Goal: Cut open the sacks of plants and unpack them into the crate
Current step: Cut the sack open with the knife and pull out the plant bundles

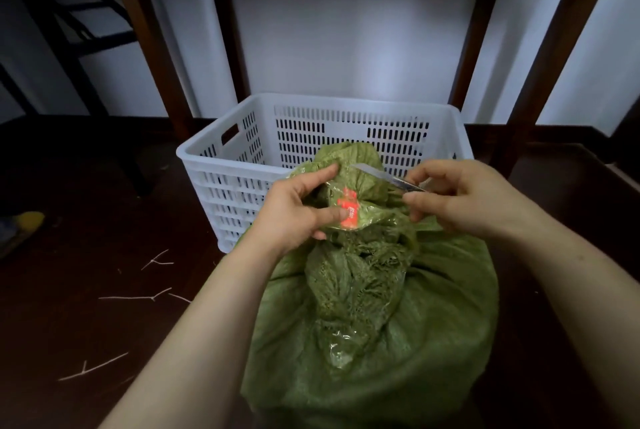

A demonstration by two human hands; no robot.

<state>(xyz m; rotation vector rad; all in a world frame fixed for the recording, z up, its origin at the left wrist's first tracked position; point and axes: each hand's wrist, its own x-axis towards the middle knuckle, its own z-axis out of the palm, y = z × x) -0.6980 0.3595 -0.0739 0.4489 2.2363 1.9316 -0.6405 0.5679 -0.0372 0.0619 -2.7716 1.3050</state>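
Left hand pinches the sack neck taut; right hand pinches a blade beside it, poised to cut.

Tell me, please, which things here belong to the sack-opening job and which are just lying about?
Job: green sack, its taped neck gripped by the left hand; blade pinched in the right hand; white crate behind the sack.
Lying about: pale twigs on the floor; yellow object at far left; wooden legs.
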